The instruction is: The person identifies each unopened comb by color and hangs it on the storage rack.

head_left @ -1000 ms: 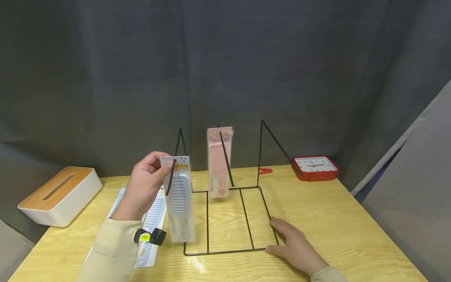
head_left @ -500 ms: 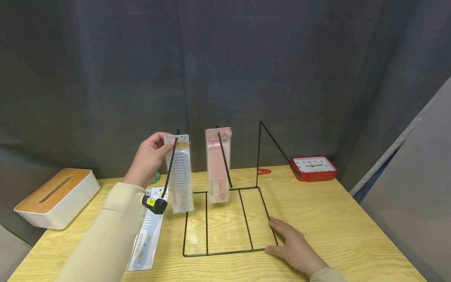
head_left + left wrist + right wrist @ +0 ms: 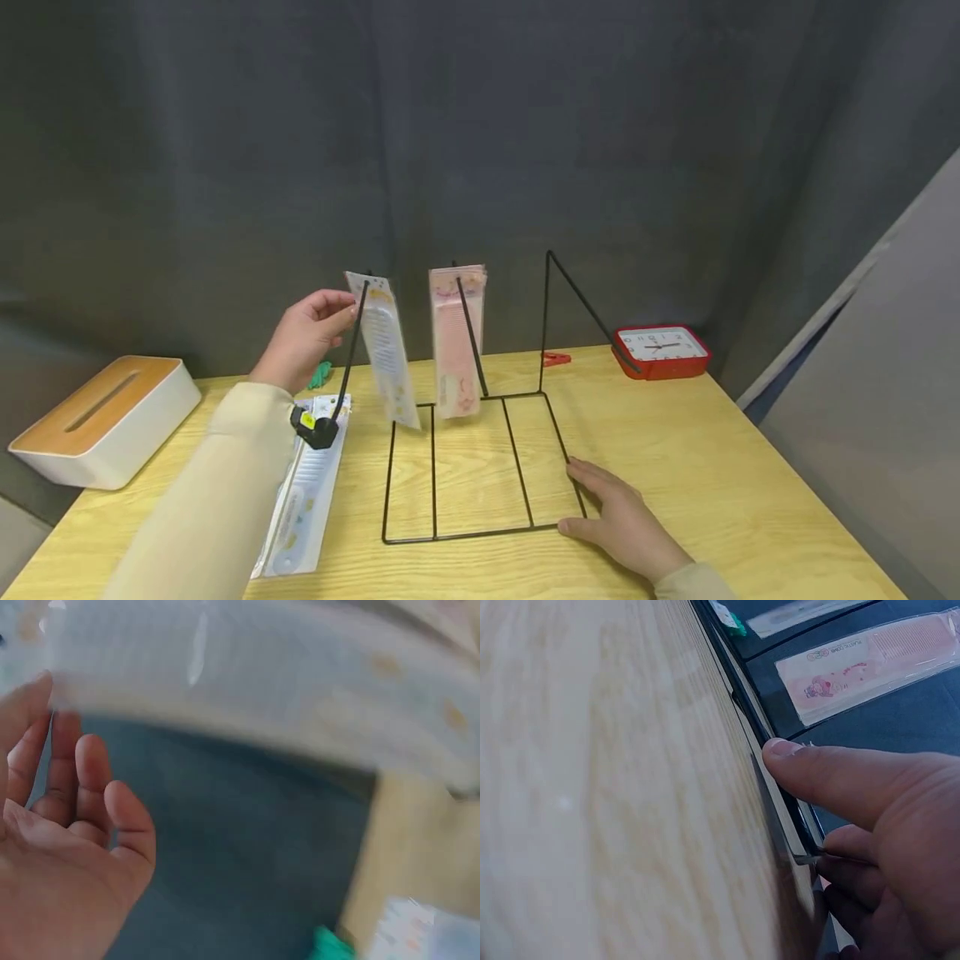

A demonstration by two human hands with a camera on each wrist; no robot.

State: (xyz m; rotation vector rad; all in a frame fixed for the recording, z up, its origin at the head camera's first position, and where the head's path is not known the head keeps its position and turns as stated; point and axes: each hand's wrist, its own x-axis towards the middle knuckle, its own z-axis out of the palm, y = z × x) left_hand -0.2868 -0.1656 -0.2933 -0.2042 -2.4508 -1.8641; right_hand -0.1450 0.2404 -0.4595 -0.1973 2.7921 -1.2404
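Observation:
In the head view my left hand (image 3: 303,337) pinches the left edge of a blue packaged comb (image 3: 386,346) near its top. The packet hangs on the left prong of a black wire rack (image 3: 457,537), its lower end slanting right. In the left wrist view, the thumb lies in front of the packet's edge, with fingers behind. My right hand (image 3: 618,521) holds the rack's near right base corner, thumb and curled fingers either side of the wire (image 3: 776,769). Pink packaged combs (image 3: 457,342) hang on the middle prong. More blue packaged combs (image 3: 300,508) lie left of the rack.
At the far left stands a white tissue box (image 3: 112,425) with a wooden lid. A red clock (image 3: 660,352) is at the back right, close to the rack's right prong, with a red clip (image 3: 557,358) nearby. Something green (image 3: 320,375) lies behind the left hand.
My left hand has raised the blue packaged comb and moved it back along the left prong; the packet now tilts and turns. My right hand stays at the rack's corner.

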